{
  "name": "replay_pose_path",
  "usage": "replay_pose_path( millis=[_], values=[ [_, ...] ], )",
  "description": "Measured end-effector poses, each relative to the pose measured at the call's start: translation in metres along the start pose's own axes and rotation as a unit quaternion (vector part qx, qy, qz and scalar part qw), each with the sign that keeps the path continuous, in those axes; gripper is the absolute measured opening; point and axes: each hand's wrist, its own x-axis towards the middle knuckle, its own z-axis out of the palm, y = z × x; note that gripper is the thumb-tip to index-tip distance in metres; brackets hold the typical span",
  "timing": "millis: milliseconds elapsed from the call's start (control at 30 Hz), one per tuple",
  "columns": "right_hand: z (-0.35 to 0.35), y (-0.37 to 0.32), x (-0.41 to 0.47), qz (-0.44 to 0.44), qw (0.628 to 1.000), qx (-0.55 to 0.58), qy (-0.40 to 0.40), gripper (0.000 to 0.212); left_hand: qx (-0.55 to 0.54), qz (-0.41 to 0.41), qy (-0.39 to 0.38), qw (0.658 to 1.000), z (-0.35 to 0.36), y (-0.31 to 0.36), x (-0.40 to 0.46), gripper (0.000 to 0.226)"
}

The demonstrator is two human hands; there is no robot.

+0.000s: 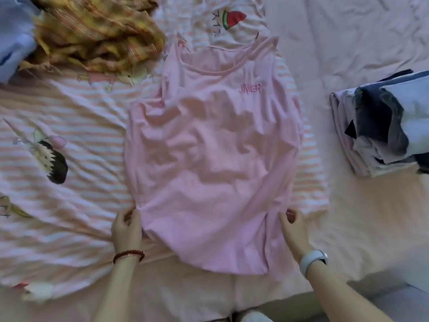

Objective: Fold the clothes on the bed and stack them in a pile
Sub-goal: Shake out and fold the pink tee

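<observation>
Clothes on the bed (348, 228) are only partly done, I judge. The striped sheet-like garment (69, 147) and yellow checked cloth (92, 26) lie unfolded at left. The pink top (209, 147) lies flat in the middle, not yet folded. The folded pile (383, 135) sits at right. My left hand (126, 228) and right hand (293, 225) each pinch its side edges.

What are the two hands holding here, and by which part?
Both hold the pink top: the left hand pinches its left side edge near the hem, the right hand its right side edge.
</observation>
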Motion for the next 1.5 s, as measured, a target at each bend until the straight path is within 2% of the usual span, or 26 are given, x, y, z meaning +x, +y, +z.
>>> replay_pose_path(
  millis=[67, 167, 300, 333, 367, 433, 467, 500, 533, 600, 700, 733, 800, 833, 900, 967, 1100, 1200, 1267, 1333, 1433, 1500],
  values=[
    [0.003, 0.022, -0.015, 0.016, 1.000, -0.014, -0.016, 0.028, -0.021, -0.010, -0.021, 1.000, -0.004, -0.007, 0.001, 0.023],
    [0.009, 0.039, -0.023, 0.069, 0.995, -0.050, -0.044, 0.027, -0.092, -0.043, -0.121, 0.987, -0.005, -0.006, 0.004, 0.015],
    [0.008, 0.053, -0.027, 0.088, 0.980, -0.158, -0.082, 0.028, -0.221, -0.078, -0.269, 0.934, -0.010, -0.004, -0.007, 0.029],
    [0.004, 0.056, -0.030, 0.085, 0.978, -0.172, -0.083, 0.028, -0.190, -0.079, -0.300, 0.931, -0.013, -0.005, -0.012, 0.029],
    [-0.001, 0.059, -0.033, 0.083, 0.977, -0.181, -0.074, 0.029, -0.104, -0.058, -0.334, 0.935, -0.017, -0.005, -0.017, 0.033],
    [-0.013, 0.059, -0.039, 0.062, 0.981, -0.180, -0.045, 0.030, 0.143, 0.035, -0.387, 0.911, -0.027, -0.005, -0.026, 0.050],
    [-0.022, 0.058, -0.042, 0.040, 0.984, -0.172, -0.027, 0.030, 0.209, 0.097, -0.378, 0.897, -0.032, -0.005, -0.031, 0.056],
    [-0.031, 0.056, -0.045, 0.012, 0.987, -0.161, -0.010, 0.029, 0.209, 0.155, -0.349, 0.900, -0.037, -0.003, -0.037, 0.058],
    [-0.041, 0.054, -0.048, -0.016, 0.989, -0.150, 0.007, 0.026, 0.171, 0.198, -0.311, 0.914, -0.042, -0.001, -0.044, 0.055],
    [-0.064, 0.052, -0.054, -0.046, 0.989, -0.137, 0.035, 0.024, 0.061, 0.232, -0.233, 0.943, -0.056, 0.003, -0.057, 0.039],
    [-0.089, 0.062, -0.052, -0.049, 0.991, -0.115, 0.055, 0.032, -0.069, 0.201, -0.151, 0.966, -0.070, -0.009, -0.070, 0.017],
    [-0.094, 0.065, -0.054, -0.041, 0.990, -0.121, 0.056, 0.032, -0.094, 0.162, -0.144, 0.972, -0.072, -0.020, -0.073, 0.013],
    [-0.094, 0.070, -0.053, -0.003, 0.991, -0.128, 0.045, 0.024, -0.118, 0.045, -0.193, 0.973, -0.068, -0.040, -0.073, 0.009],
    [-0.093, 0.087, -0.059, 0.031, 0.988, -0.147, 0.039, 0.027, -0.093, -0.011, -0.227, 0.969, -0.061, -0.064, -0.081, 0.009],
    [-0.086, 0.102, -0.063, 0.063, 0.982, -0.175, 0.020, 0.039, -0.020, -0.057, -0.251, 0.966, -0.053, -0.092, -0.082, 0.009],
    [-0.074, 0.105, -0.069, 0.030, 0.978, -0.204, 0.004, 0.040, 0.039, -0.066, -0.251, 0.965, -0.051, -0.107, -0.078, 0.009],
    [-0.044, 0.102, -0.071, -0.023, 0.961, -0.275, -0.006, 0.047, 0.088, -0.080, -0.218, 0.969, -0.051, -0.132, -0.077, 0.004],
    [-0.030, 0.098, -0.066, 0.008, 0.957, -0.290, 0.016, 0.053, 0.096, -0.062, -0.164, 0.980, -0.055, -0.144, -0.083, 0.016],
    [-0.027, 0.099, -0.056, 0.041, 0.955, -0.293, 0.028, 0.044, 0.085, -0.063, -0.133, 0.986, -0.054, -0.148, -0.084, 0.023],
    [-0.030, 0.102, -0.046, 0.063, 0.960, -0.270, 0.040, 0.035, 0.076, -0.063, -0.118, 0.988, -0.052, -0.149, -0.088, 0.021],
    [-0.046, 0.108, -0.045, 0.085, 0.982, -0.153, 0.070, 0.028, 0.059, -0.040, -0.105, 0.992, -0.052, -0.149, -0.095, 0.015],
    [-0.061, 0.113, -0.050, 0.078, 0.986, -0.101, 0.108, 0.026, 0.026, -0.055, -0.090, 0.994, -0.054, -0.147, -0.101, 0.006]
  ],
)
